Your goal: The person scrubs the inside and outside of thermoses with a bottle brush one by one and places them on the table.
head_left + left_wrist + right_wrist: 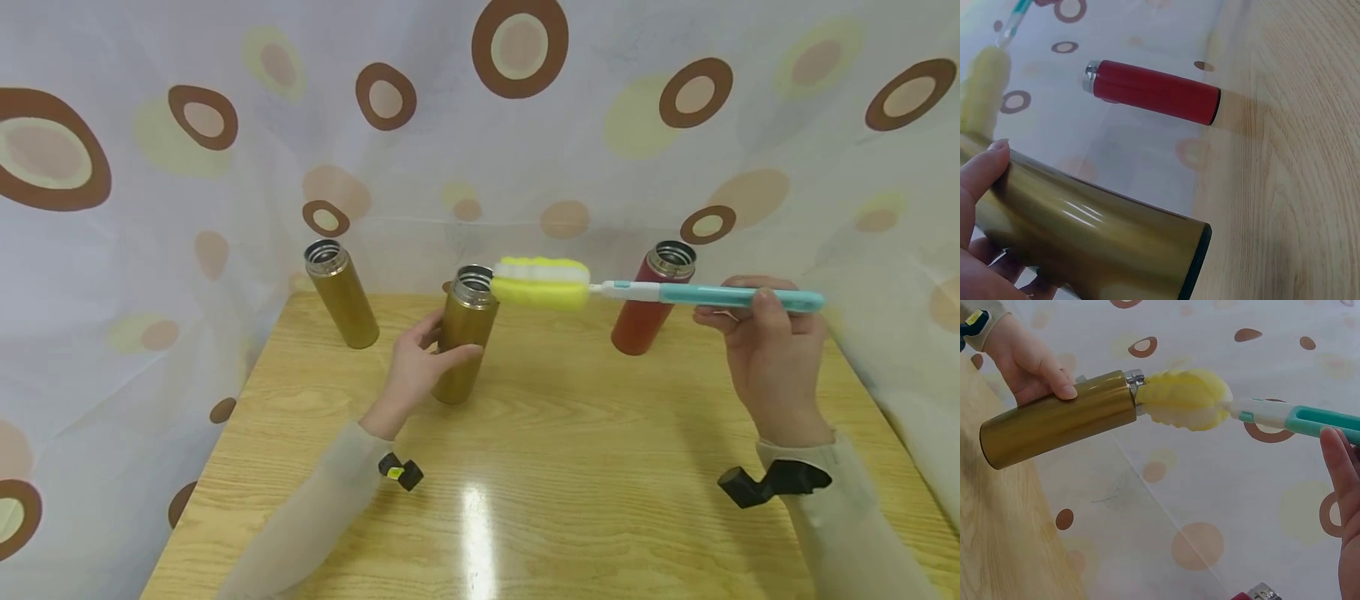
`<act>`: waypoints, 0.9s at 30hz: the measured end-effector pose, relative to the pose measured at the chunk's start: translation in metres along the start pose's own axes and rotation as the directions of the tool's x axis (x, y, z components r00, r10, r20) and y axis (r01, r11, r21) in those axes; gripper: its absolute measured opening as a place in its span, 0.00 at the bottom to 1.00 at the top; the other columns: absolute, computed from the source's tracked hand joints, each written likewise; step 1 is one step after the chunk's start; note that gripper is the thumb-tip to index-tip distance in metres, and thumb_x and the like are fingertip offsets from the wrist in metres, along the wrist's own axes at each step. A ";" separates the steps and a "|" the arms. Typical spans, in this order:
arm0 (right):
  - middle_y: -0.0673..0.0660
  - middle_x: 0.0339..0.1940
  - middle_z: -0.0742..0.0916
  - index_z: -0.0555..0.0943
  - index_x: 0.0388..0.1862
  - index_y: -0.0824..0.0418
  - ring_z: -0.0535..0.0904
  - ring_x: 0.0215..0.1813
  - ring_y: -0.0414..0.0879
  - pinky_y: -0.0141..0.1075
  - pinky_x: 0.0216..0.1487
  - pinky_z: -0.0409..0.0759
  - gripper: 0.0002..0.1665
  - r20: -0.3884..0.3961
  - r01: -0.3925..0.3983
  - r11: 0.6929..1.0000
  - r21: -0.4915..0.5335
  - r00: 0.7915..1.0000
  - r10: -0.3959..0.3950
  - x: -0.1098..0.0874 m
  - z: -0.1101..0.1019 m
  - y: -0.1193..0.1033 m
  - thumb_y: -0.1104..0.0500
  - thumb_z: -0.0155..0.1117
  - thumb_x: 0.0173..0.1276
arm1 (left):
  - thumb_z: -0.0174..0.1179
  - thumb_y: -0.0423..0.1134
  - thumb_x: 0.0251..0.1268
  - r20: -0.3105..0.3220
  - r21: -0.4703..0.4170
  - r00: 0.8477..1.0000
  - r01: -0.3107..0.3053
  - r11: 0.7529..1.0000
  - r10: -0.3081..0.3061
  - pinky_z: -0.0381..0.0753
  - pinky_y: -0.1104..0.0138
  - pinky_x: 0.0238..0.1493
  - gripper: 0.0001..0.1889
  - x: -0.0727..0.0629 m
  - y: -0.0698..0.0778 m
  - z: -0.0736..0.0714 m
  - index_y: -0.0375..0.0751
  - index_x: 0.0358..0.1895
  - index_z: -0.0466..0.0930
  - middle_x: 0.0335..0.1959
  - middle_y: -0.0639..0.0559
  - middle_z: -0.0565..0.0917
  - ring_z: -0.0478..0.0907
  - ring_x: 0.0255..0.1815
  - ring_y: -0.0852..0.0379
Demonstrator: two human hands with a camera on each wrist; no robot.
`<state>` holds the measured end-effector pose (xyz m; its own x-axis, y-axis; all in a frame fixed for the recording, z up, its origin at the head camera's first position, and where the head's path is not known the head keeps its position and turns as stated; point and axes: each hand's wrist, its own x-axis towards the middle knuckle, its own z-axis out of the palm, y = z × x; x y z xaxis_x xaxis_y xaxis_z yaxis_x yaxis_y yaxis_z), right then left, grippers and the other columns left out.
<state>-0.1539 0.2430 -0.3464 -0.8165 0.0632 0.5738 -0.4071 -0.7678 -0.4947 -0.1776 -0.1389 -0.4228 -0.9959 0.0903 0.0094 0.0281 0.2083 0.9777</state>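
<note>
My left hand grips the middle of a gold thermos flask, its thumb across the front and its fingers behind. The flask has no lid, and its steel mouth faces up, leaning slightly right. Held level in my right hand is a bottle brush, pinched by the teal handle between thumb and fingers. Its yellow and white sponge head points left, the tip right at the flask's mouth, overlapping the rim in the right wrist view. The inside of this flask is hidden.
Another lidless gold flask stands at the back left of the wooden table. A red flask, also lidless, stands at the back right, partly behind the brush. A patterned sheet hangs behind and along the sides.
</note>
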 end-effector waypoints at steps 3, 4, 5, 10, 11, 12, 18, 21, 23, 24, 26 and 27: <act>0.73 0.45 0.86 0.76 0.50 0.90 0.89 0.41 0.63 0.49 0.48 0.88 0.14 0.039 -0.057 0.994 -0.095 0.997 0.061 -0.005 -0.007 -0.004 0.81 0.45 0.77 | 0.78 0.50 0.59 -0.021 -0.002 1.000 0.018 1.000 -0.018 0.70 0.46 0.73 0.40 0.000 0.000 -0.005 0.51 0.75 0.74 0.71 0.52 0.78 0.71 0.74 0.45; 0.72 0.45 0.86 0.77 0.51 0.90 0.89 0.42 0.62 0.48 0.49 0.88 0.14 0.054 -0.082 0.983 -0.165 0.994 0.092 -0.006 -0.010 -0.006 0.82 0.45 0.76 | 0.78 0.50 0.59 -0.024 -0.002 0.999 0.021 1.000 -0.021 0.70 0.46 0.74 0.40 0.000 0.001 -0.007 0.51 0.75 0.73 0.71 0.51 0.78 0.71 0.75 0.45; 0.71 0.46 0.87 0.77 0.52 0.90 0.90 0.42 0.60 0.47 0.50 0.88 0.15 0.064 -0.107 0.962 -0.251 0.990 0.127 -0.007 -0.012 -0.009 0.83 0.44 0.75 | 0.78 0.50 0.59 -0.027 -0.001 0.999 0.022 1.000 -0.023 0.69 0.46 0.74 0.40 0.000 0.001 -0.009 0.51 0.75 0.73 0.72 0.51 0.77 0.71 0.75 0.45; 0.61 0.42 0.91 0.80 0.55 0.84 0.91 0.40 0.49 0.38 0.49 0.88 0.16 0.082 -0.193 0.654 -0.731 0.927 0.366 -0.011 -0.026 -0.028 0.84 0.52 0.72 | 0.78 0.53 0.58 -0.036 0.003 0.999 0.039 0.999 -0.039 0.67 0.45 0.75 0.42 0.002 0.003 -0.017 0.53 0.76 0.71 0.74 0.52 0.75 0.68 0.77 0.45; 0.58 0.40 0.92 0.81 0.56 0.80 0.91 0.39 0.47 0.34 0.48 0.87 0.16 0.081 -0.183 0.554 -0.812 0.905 0.417 -0.011 -0.028 -0.031 0.82 0.54 0.72 | 0.78 0.53 0.58 -0.037 0.007 0.999 0.038 0.999 -0.038 0.67 0.45 0.75 0.42 0.003 0.003 -0.019 0.53 0.76 0.71 0.74 0.52 0.75 0.68 0.77 0.45; 0.55 0.38 0.92 0.82 0.57 0.75 0.90 0.37 0.44 0.30 0.45 0.87 0.17 0.079 -0.161 0.454 -0.877 0.881 0.466 -0.012 -0.030 -0.033 0.80 0.56 0.73 | 0.78 0.54 0.58 -0.036 0.011 0.999 0.036 0.999 -0.035 0.67 0.46 0.75 0.43 0.003 0.003 -0.020 0.53 0.77 0.71 0.74 0.52 0.75 0.68 0.77 0.45; 0.45 0.33 0.85 0.80 0.63 0.55 0.76 0.30 0.40 0.33 0.25 0.70 0.20 0.136 0.093 0.103 -0.990 0.775 0.617 -0.012 -0.035 -0.030 0.70 0.60 0.77 | 0.78 0.54 0.58 -0.014 0.034 1.000 0.026 0.999 -0.026 0.66 0.47 0.76 0.44 0.004 0.000 -0.018 0.54 0.78 0.70 0.75 0.53 0.74 0.67 0.78 0.45; 0.43 0.35 0.84 0.81 0.62 0.53 0.76 0.29 0.39 0.32 0.24 0.71 0.20 0.163 0.128 0.101 -0.987 0.755 0.635 -0.011 -0.035 -0.023 0.69 0.62 0.76 | 0.79 0.53 0.57 -0.002 0.043 1.000 0.026 0.999 -0.026 0.67 0.47 0.76 0.44 0.004 0.000 -0.013 0.54 0.77 0.70 0.74 0.51 0.75 0.68 0.77 0.45; 0.43 0.35 0.85 0.82 0.59 0.54 0.76 0.29 0.39 0.31 0.24 0.71 0.19 0.179 0.143 0.108 -0.984 0.751 0.636 -0.011 -0.034 -0.019 0.70 0.64 0.75 | 0.79 0.52 0.57 0.007 0.045 1.000 0.019 0.999 -0.020 0.68 0.47 0.75 0.43 0.004 -0.001 -0.009 0.53 0.77 0.71 0.74 0.50 0.76 0.68 0.77 0.44; 0.42 0.35 0.85 0.83 0.58 0.53 0.76 0.28 0.39 0.31 0.24 0.72 0.18 0.176 0.138 0.109 -0.984 0.751 0.636 -0.010 -0.034 -0.017 0.69 0.65 0.74 | 0.79 0.51 0.57 0.011 0.043 1.000 0.013 0.999 -0.014 0.69 0.47 0.75 0.43 0.004 -0.001 -0.008 0.52 0.77 0.71 0.73 0.50 0.76 0.69 0.76 0.44; 0.42 0.33 0.84 0.83 0.54 0.53 0.76 0.27 0.38 0.31 0.24 0.72 0.16 0.180 0.142 0.112 -0.984 0.750 0.637 -0.010 -0.033 -0.014 0.69 0.66 0.74 | 0.79 0.50 0.58 0.017 0.035 1.000 0.005 0.999 -0.005 0.69 0.47 0.74 0.43 0.004 -0.001 -0.005 0.52 0.77 0.71 0.73 0.50 0.76 0.70 0.76 0.45; 0.41 0.33 0.84 0.83 0.54 0.52 0.76 0.27 0.38 0.31 0.24 0.73 0.16 0.184 0.143 0.115 -0.983 0.749 0.637 -0.011 -0.032 -0.012 0.70 0.65 0.74 | 0.78 0.50 0.58 0.019 0.033 1.000 0.004 0.999 -0.004 0.69 0.47 0.74 0.42 0.004 -0.001 -0.004 0.52 0.77 0.71 0.73 0.51 0.76 0.70 0.76 0.45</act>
<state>-0.1534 0.2722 -0.3677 -0.7955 -0.5586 0.2348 -0.5662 0.5472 -0.6164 -0.1816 -0.1427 -0.4228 -0.9942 0.1075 0.0012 0.0271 0.2404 0.9703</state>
